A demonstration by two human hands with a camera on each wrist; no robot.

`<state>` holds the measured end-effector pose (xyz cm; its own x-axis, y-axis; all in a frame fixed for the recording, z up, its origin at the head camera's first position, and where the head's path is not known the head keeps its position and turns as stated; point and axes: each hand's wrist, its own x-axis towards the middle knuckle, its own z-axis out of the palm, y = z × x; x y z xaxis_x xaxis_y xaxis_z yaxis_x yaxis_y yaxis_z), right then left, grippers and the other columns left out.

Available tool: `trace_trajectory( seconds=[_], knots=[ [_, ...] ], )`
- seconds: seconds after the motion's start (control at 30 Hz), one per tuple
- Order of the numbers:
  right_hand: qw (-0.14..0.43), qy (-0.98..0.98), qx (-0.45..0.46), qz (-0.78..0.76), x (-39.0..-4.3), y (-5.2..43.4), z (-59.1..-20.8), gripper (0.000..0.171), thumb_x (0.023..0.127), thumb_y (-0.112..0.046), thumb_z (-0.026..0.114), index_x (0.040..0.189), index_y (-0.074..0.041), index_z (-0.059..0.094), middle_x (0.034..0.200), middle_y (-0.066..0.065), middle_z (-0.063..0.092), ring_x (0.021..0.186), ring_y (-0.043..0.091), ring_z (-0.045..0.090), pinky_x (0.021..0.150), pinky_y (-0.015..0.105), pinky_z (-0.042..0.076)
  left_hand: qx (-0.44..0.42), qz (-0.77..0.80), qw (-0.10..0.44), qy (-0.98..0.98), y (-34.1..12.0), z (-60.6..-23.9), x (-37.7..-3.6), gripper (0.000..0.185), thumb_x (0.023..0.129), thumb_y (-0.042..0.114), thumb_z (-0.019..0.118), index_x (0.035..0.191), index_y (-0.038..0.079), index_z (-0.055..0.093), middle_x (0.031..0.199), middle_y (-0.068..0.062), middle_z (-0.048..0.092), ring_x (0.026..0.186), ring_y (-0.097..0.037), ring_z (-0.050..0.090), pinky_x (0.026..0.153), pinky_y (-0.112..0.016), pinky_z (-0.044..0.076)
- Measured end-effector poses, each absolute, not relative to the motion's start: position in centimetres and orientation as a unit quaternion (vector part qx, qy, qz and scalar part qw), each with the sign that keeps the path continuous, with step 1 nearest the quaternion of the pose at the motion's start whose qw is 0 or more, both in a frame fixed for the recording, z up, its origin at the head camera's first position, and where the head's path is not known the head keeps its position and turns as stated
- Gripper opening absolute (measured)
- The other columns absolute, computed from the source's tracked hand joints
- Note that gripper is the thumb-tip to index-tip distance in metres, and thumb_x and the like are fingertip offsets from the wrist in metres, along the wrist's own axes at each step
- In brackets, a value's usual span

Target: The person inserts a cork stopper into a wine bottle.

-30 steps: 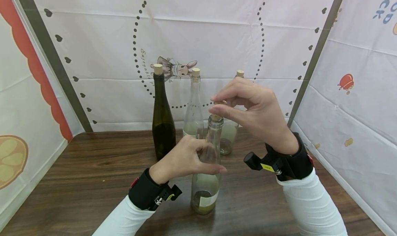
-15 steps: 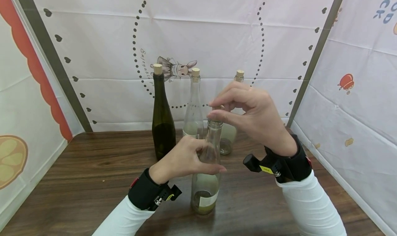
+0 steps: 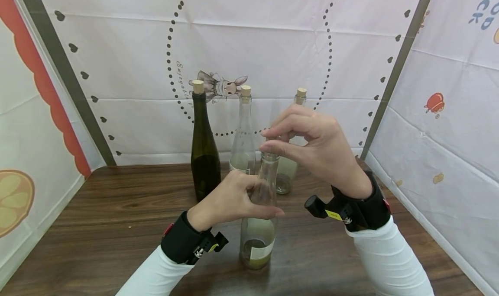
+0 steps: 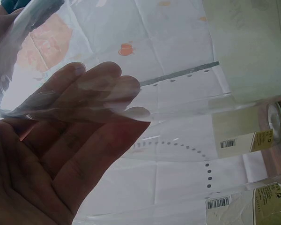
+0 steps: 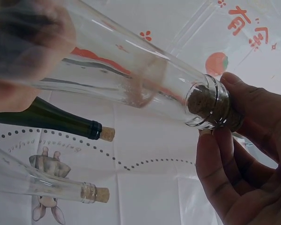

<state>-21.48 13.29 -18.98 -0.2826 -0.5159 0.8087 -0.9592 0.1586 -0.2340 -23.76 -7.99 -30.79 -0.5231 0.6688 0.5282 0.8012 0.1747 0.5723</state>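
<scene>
Near centre of the wooden table point(image 3: 117, 226): our left hand point(image 3: 230, 201) is wrapped round the shoulder of the clear glass bottle point(image 3: 259, 226), which stands upright. Our right hand point(image 3: 312, 144) pinches the cork point(image 5: 201, 101) at the mouth, thumb and fingers curled on it. The right wrist view shows the cork seated inside the neck, nearly flush. To do this well, we'd say: keep the bottle clamped and vertical, press straight down the neck axis and don't rock the cork. This bottle looks empty apart from some yellowish residue at the base, with a pale label low down. Farther back stand three more corked bottles: a dark green bottle point(image 3: 204, 157) at left, a clear one point(image 3: 242, 144) in the middle, and another point(image 3: 290, 166) half hidden behind the right hand; we can't tell what's in them.
</scene>
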Motion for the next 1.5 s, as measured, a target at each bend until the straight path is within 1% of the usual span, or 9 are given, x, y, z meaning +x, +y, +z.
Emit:
trace_trajectory(
  seconds=[0.23,0.6,0.97,1.0,1.07,1.23,1.3,1.37,1.5],
  knots=[
    [0.301,-0.704,0.517,0.382,-21.3,13.2,-19.2,0.027,0.077,0.012,0.089,0.099,0.001,0.080,0.096,0.004,0.072,0.080,0.014,0.063,0.070,0.025,0.053,-0.481,-0.424,0.078,-0.764,-8.0,-30.8,-23.8,0.023,0.083,0.029,0.093,0.098,0.017,0.079,0.072,0.019,0.064,0.061,-0.003,0.054,0.053,-0.024,0.043],
    [0.310,-0.710,0.509,0.376,-21.2,13.2,-19.3,0.027,0.077,0.010,0.089,0.100,-0.001,0.080,0.096,0.001,0.073,0.079,0.013,0.061,0.065,0.025,0.044,-0.480,-0.432,0.068,-0.761,-8.0,-30.8,-23.8,0.022,0.084,0.028,0.093,0.097,0.017,0.078,0.077,0.019,0.070,0.066,-0.004,0.063,0.057,-0.027,0.053],
    [0.310,-0.708,0.505,0.385,-21.2,13.1,-19.5,0.026,0.077,0.009,0.089,0.100,0.000,0.080,0.095,0.003,0.072,0.079,0.013,0.063,0.068,0.025,0.050,-0.480,-0.434,0.062,-0.760,-8.1,-30.6,-23.7,0.024,0.084,0.029,0.092,0.098,0.016,0.078,0.082,0.017,0.073,0.070,-0.004,0.067,0.059,-0.028,0.056],
    [0.309,-0.707,0.506,0.387,-21.2,13.1,-19.6,0.024,0.079,0.006,0.089,0.101,0.001,0.080,0.096,0.003,0.072,0.079,0.014,0.063,0.069,0.025,0.051,-0.480,-0.434,0.061,-0.760,-8.1,-30.7,-23.7,0.024,0.085,0.029,0.092,0.098,0.016,0.078,0.082,0.016,0.073,0.070,-0.004,0.067,0.059,-0.028,0.056],
    [0.309,-0.703,0.506,0.392,-21.3,13.1,-19.7,0.018,0.087,-0.008,0.088,0.101,0.001,0.080,0.096,0.004,0.072,0.080,0.014,0.064,0.071,0.025,0.053,-0.481,-0.435,0.060,-0.759,-8.1,-30.7,-23.7,0.024,0.085,0.029,0.092,0.098,0.016,0.079,0.081,0.016,0.073,0.070,-0.004,0.067,0.059,-0.028,0.056],
    [0.310,-0.690,0.501,0.421,-21.4,12.8,-20.4,0.046,0.099,-0.042,0.075,0.103,0.003,0.078,0.097,0.007,0.073,0.084,0.016,0.066,0.077,0.028,0.058,-0.480,-0.436,0.061,-0.759,-8.2,-30.7,-23.7,0.023,0.085,0.030,0.092,0.097,0.016,0.078,0.081,0.016,0.073,0.070,-0.004,0.068,0.060,-0.029,0.057],
    [0.304,-0.685,0.490,0.445,-21.4,12.6,-20.9,0.046,0.102,-0.040,0.072,0.106,0.006,0.076,0.100,0.009,0.073,0.088,0.018,0.067,0.080,0.030,0.058,-0.481,-0.436,0.063,-0.758,-8.2,-30.7,-23.7,0.023,0.085,0.030,0.092,0.097,0.016,0.078,0.081,0.015,0.073,0.070,-0.004,0.068,0.060,-0.028,0.057],
    [0.294,-0.681,0.471,0.477,-21.4,12.5,-21.4,0.039,0.106,-0.030,0.069,0.109,0.008,0.074,0.104,0.012,0.075,0.094,0.021,0.069,0.084,0.032,0.057,-0.481,-0.436,0.067,-0.758,-8.2,-30.8,-23.7,0.024,0.085,0.030,0.092,0.096,0.016,0.077,0.080,0.015,0.072,0.068,-0.004,0.068,0.059,-0.028,0.057],
    [0.249,-0.684,0.424,0.539,-21.0,12.2,-22.2,0.030,0.109,-0.016,0.055,0.120,0.007,0.071,0.108,0.013,0.075,0.101,0.026,0.071,0.089,0.036,0.057,-0.479,-0.437,0.070,-0.758,-8.1,-30.7,-23.6,0.024,0.084,0.030,0.093,0.094,0.015,0.076,0.077,0.015,0.071,0.066,-0.004,0.067,0.057,-0.028,0.056]
  ],
)
